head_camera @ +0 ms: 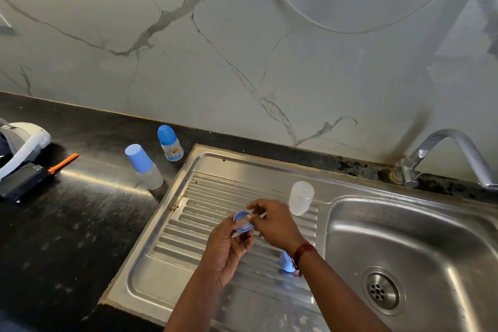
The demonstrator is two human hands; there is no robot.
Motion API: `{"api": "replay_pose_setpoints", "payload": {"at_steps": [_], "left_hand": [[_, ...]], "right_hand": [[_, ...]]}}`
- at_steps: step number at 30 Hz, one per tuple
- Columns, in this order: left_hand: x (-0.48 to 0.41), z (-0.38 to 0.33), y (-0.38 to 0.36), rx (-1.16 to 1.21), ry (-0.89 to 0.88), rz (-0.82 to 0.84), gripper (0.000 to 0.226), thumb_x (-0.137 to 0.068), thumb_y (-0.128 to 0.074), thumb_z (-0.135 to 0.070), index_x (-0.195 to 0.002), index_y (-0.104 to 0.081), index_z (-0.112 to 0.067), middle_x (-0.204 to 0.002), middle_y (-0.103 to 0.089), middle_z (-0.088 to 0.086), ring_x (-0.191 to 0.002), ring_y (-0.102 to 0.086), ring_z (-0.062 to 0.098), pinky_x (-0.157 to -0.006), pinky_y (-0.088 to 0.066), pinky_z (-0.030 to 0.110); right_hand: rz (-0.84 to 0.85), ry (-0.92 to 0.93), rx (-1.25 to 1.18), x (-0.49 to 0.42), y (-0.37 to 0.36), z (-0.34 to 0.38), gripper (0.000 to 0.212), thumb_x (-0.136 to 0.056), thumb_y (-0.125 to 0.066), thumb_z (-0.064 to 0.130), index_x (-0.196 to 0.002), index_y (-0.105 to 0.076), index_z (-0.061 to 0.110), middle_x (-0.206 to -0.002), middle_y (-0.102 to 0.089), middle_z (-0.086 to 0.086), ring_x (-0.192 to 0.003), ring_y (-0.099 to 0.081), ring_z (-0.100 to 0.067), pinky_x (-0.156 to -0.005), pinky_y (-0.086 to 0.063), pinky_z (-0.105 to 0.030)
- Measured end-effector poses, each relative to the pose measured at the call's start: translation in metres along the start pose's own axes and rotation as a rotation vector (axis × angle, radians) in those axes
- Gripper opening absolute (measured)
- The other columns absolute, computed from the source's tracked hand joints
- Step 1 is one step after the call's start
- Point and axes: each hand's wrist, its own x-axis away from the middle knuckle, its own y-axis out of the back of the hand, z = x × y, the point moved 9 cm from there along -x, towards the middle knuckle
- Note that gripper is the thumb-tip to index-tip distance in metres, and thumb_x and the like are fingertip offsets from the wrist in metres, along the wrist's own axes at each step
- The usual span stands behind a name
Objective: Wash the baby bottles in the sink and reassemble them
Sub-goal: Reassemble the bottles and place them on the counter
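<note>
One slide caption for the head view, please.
Left hand holds a blue bottle ring; right hand pinches its nipple, above the drainboard.

Over the ribbed steel drainboard (221, 197), the left hand (226, 248) holds a blue screw ring (242, 219) in its fingertips while the right hand (275, 224) pinches the ring's right edge; a red thread (303, 250) circles the right wrist. A clear bottle body (301, 198) stands on the drainboard just left of the basin (404, 240), and a blue cap (286, 261) lies nearer, partly hidden behind the right wrist. On the black counter (67, 224) to the left stand a tall capped bottle (144, 167) and, farther back, a small capped bottle (170, 147), with the tap (447, 153) at far right.
</note>
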Motion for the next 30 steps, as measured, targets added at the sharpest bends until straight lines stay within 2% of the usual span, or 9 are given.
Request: {"api": "replay_pose_setpoints", "payload": {"at_steps": [5, 9, 13, 15, 18, 21, 23, 27, 30], "left_hand": [[0.002, -0.008, -0.002, -0.139, -0.058, 0.003, 0.019, -0.095, -0.056, -0.003, -0.109, -0.067, -0.001, -0.098, -0.072, 0.020, -0.081, -0.070, 0.027, -0.064, -0.059, 0.030], [0.003, -0.014, -0.005, -0.238, -0.104, -0.007, 0.016, -0.092, -0.062, -0.001, -0.106, -0.069, -0.005, -0.098, -0.074, 0.019, -0.086, -0.074, 0.027, -0.067, -0.061, 0.030], [0.000, -0.013, -0.002, -0.384, -0.134, -0.102, 0.024, -0.090, -0.062, 0.010, -0.104, -0.069, -0.008, -0.092, -0.075, 0.011, -0.081, -0.074, 0.022, -0.061, -0.059, 0.026], [-0.003, -0.013, 0.000, -0.442, -0.150, -0.140, 0.028, -0.089, -0.062, 0.012, -0.106, -0.069, -0.010, -0.100, -0.071, 0.014, -0.087, -0.073, 0.025, -0.062, -0.060, 0.027], [-0.006, -0.014, 0.003, -0.482, -0.155, -0.167, 0.034, -0.087, -0.062, 0.014, -0.107, -0.068, -0.013, -0.099, -0.070, 0.014, -0.083, -0.072, 0.024, -0.064, -0.061, 0.028], [-0.002, -0.018, 0.006, -0.569, -0.206, -0.198, 0.033, -0.087, -0.065, 0.010, -0.100, -0.069, -0.021, -0.091, -0.071, 0.006, -0.080, -0.072, 0.020, -0.060, -0.059, 0.025], [-0.001, -0.021, 0.010, -0.688, -0.260, -0.237, 0.031, -0.087, -0.070, 0.003, -0.101, -0.069, -0.025, -0.094, -0.073, 0.006, -0.082, -0.073, 0.021, -0.066, -0.061, 0.032], [0.004, -0.030, 0.012, -0.915, -0.344, -0.308, 0.037, -0.084, -0.077, -0.016, -0.116, -0.067, -0.032, -0.093, -0.076, 0.006, -0.082, -0.074, 0.023, -0.081, -0.060, 0.048], [0.012, -0.036, 0.009, -0.923, -0.423, -0.327, 0.034, -0.085, -0.076, -0.018, -0.102, -0.061, -0.043, -0.079, -0.075, -0.001, -0.071, -0.073, 0.016, -0.076, -0.061, 0.047]], "right_hand": [[0.167, -0.074, -0.085, 0.006, -0.009, -0.002, 0.029, -0.088, -0.065, 0.011, -0.117, -0.067, 0.015, -0.091, -0.074, -0.010, -0.071, -0.073, -0.026, -0.065, -0.062, -0.037], [0.131, -0.129, -0.125, 0.006, -0.007, -0.009, 0.030, -0.085, -0.065, 0.005, -0.113, -0.067, 0.015, -0.083, -0.074, -0.014, -0.074, -0.073, -0.031, -0.068, -0.062, -0.045], [0.110, -0.127, -0.072, 0.006, -0.009, -0.011, 0.032, -0.084, -0.064, 0.002, -0.109, -0.065, 0.021, -0.083, -0.070, -0.011, -0.080, -0.070, -0.031, -0.076, -0.060, -0.045], [0.090, -0.105, -0.045, 0.006, -0.010, -0.010, 0.033, -0.084, -0.062, 0.001, -0.106, -0.066, 0.025, -0.079, -0.067, -0.004, -0.074, -0.067, -0.022, -0.075, -0.059, -0.036], [0.055, -0.092, 0.001, 0.006, -0.009, -0.009, 0.034, -0.086, -0.059, 0.000, -0.113, -0.066, 0.019, -0.074, -0.061, 0.004, -0.065, -0.057, -0.004, -0.058, -0.044, -0.007], [0.046, -0.080, -0.003, 0.007, -0.010, -0.006, 0.032, -0.087, -0.058, -0.002, -0.113, -0.065, 0.015, -0.075, -0.060, 0.002, -0.066, -0.056, -0.005, -0.055, -0.039, -0.004], [0.039, -0.059, 0.008, 0.009, -0.014, -0.003, 0.030, -0.086, -0.060, -0.001, -0.110, -0.067, 0.016, -0.082, -0.063, -0.002, -0.073, -0.060, -0.013, -0.061, -0.045, -0.009], [-0.022, -0.059, -0.044, 0.008, -0.015, -0.004, 0.027, -0.084, -0.061, -0.002, -0.102, -0.071, 0.015, -0.094, -0.069, -0.006, -0.083, -0.066, -0.021, -0.076, -0.058, -0.033], [-0.066, -0.063, -0.098, 0.009, -0.012, -0.004, 0.023, -0.080, -0.065, -0.002, -0.095, -0.074, 0.013, -0.093, -0.071, -0.002, -0.082, -0.068, -0.020, -0.077, -0.058, -0.037]]}}
